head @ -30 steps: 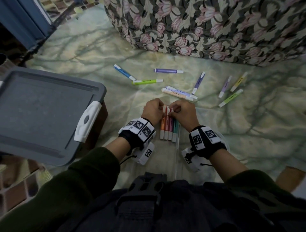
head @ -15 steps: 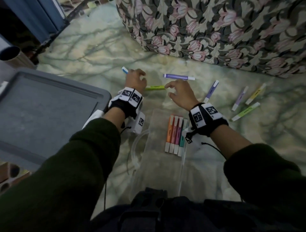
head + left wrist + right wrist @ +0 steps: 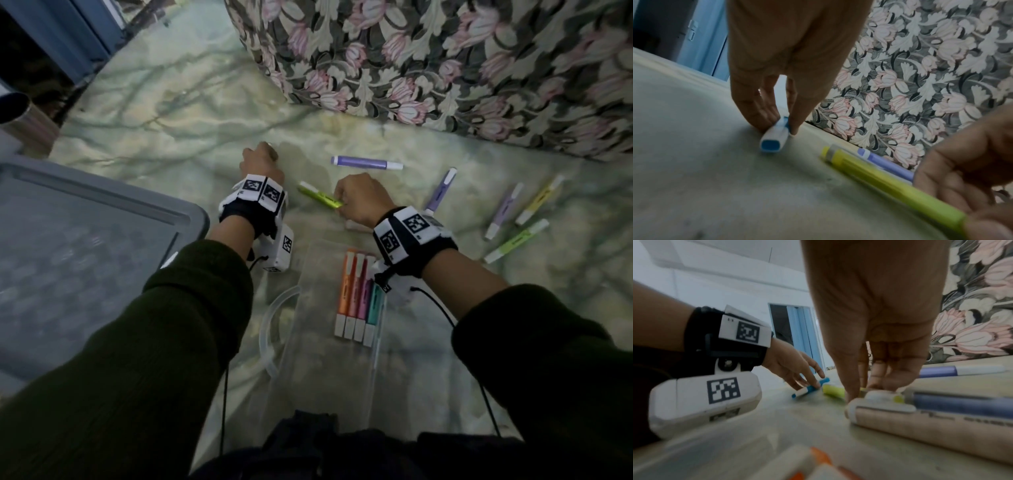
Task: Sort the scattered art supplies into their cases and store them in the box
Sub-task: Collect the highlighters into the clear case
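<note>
Blue marker [image 3: 774, 138] is pinched by left hand [image 3: 262, 164] at 11 o'clock; green highlighter [image 3: 320, 199] is pinched end-on by right hand [image 3: 359, 202]. Both are judged light, rigid, slick; mid-barrel grip is advised.

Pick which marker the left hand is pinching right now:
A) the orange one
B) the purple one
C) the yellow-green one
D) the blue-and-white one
D: the left wrist view shows the left hand pinching the blue-and-white marker against the floor, while the right hand takes the yellow-green marker.
</note>
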The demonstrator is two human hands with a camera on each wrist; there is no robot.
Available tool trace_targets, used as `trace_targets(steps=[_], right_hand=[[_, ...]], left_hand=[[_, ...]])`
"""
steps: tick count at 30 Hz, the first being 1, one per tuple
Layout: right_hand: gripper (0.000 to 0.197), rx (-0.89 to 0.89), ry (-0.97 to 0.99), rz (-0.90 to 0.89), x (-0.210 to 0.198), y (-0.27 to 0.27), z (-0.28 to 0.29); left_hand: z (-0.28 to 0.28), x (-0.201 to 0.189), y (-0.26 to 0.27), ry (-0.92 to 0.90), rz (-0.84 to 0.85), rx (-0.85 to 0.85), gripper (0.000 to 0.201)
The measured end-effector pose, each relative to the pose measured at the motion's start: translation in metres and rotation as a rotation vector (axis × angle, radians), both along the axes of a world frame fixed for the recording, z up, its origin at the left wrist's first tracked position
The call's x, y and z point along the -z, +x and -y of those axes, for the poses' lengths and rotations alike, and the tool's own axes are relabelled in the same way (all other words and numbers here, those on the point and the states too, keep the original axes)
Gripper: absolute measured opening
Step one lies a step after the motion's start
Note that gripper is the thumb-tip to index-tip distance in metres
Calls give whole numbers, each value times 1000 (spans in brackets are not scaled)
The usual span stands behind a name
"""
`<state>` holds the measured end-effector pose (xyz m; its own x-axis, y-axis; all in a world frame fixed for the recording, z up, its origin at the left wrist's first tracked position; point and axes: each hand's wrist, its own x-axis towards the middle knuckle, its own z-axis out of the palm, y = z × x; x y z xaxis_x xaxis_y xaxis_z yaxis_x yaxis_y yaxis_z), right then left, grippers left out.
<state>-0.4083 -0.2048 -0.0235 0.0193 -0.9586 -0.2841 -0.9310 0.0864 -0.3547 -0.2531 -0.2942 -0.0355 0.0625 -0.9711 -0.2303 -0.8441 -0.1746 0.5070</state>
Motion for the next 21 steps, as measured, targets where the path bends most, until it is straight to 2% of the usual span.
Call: trace_targets(steps=[2,5,8,11,16,21], right_hand=[[27,77,-27,1,-5,-3,-8],[25,255,-107,150,-19,-10,-26],[26,385,-142,370,-29,-11,-54],[39,439,-159,538,-32,3,-92],[46,412,-148,507,-20,36,-146],[34,368,-137,487,-10,60,-178]], left_hand=[[-8,-4,-1,-26,-90,21,43],[-28,-16,-7,-88,-197,66,55],[-58,-27,-13,-129,-265,174,50],[-97,-32,-16,-127,-318,284,48],[-157,-26,-5,-57,-320,372,45],[-191,-16,2,-54,-142,439,48]])
